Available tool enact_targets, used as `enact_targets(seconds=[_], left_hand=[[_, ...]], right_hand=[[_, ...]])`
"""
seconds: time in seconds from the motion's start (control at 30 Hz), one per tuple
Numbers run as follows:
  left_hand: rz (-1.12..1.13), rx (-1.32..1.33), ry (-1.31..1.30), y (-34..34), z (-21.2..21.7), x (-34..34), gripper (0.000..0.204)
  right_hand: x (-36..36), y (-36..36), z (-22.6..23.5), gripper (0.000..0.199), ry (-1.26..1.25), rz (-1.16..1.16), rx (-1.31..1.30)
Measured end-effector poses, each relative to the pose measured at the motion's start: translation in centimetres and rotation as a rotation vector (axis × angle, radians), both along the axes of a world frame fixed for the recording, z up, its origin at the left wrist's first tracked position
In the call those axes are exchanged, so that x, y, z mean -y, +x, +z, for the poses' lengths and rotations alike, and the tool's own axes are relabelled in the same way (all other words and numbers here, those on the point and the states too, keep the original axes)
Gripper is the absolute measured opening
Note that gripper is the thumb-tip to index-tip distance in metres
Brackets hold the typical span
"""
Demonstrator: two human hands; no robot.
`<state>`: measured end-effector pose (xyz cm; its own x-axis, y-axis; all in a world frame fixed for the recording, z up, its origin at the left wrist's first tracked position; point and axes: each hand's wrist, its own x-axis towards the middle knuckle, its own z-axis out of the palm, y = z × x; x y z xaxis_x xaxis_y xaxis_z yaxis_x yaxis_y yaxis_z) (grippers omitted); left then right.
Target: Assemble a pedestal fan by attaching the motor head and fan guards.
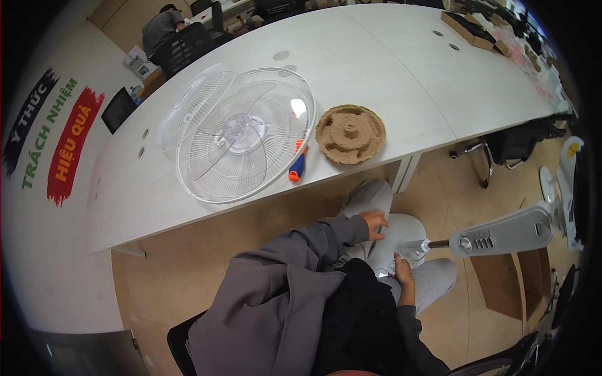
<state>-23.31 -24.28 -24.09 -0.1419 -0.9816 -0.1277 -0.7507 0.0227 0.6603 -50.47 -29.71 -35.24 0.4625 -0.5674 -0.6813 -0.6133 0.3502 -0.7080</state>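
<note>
White plastic forms the stand fan's base (pixel 401 230), sitting between the seated person's legs (pixel 436 276), right beneath both sets of fingers. The left hand (pixel 374 224) lies at its far-left edge, fingers loosely spread; the right hand (pixel 404 274) curls on the near side, and I can't tell whether its fingers grip the small white part (pixel 391 267) beside them. The pole (pixel 439 244) and grey housing (pixel 501 238) stretch lengthwise rightward from both, the right hand nearer. Left and forward of the left fingers, a wire grille (pixel 188 170) rests on the bench (pixel 389 69).
</note>
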Motion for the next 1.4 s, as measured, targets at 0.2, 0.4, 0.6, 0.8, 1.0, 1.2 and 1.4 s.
enact_targets(seconds=[0.2, 0.4, 0.6, 0.8, 1.0, 1.2, 1.4], left_hand=[[-0.143, -0.432, -0.221, 2.4, 19.0, -4.7, 0.036], [0.614, 0.147, -0.555, 12.4, 26.6, -14.1, 0.030], [1.017, 0.704, 0.148, 32.6, 23.3, -22.5, 0.022], [0.909, 0.511, 0.078, 37.8, 19.6, -24.5, 0.036], [0.897, 0.597, 0.169, 39.5, 20.2, -25.5, 0.028], [0.981, 0.871, -0.101, 31.9, 28.3, -27.5, 0.023], [0.421, 0.119, -0.916, 10.0, 34.9, -15.8, 0.030]], right_hand=[[1.0, 0.1, 0.3, 0.051, 0.173, -0.166, 0.135], [1.3, 0.5, -0.2, 0.052, 0.171, -0.131, 0.085], [1.3, 0.8, -0.4, 0.049, 0.184, -0.157, 0.118], [1.1, 1.2, -1.2, 0.045, 0.141, -0.168, 0.091], [1.6, 0.8, -3.8, 0.046, 0.099, -0.156, 0.104], [1.4, 0.3, -6.3, 0.070, -0.112, -0.040, -0.104], [1.7, 1.7, -3.6, 0.069, -0.027, -0.034, -0.059]])
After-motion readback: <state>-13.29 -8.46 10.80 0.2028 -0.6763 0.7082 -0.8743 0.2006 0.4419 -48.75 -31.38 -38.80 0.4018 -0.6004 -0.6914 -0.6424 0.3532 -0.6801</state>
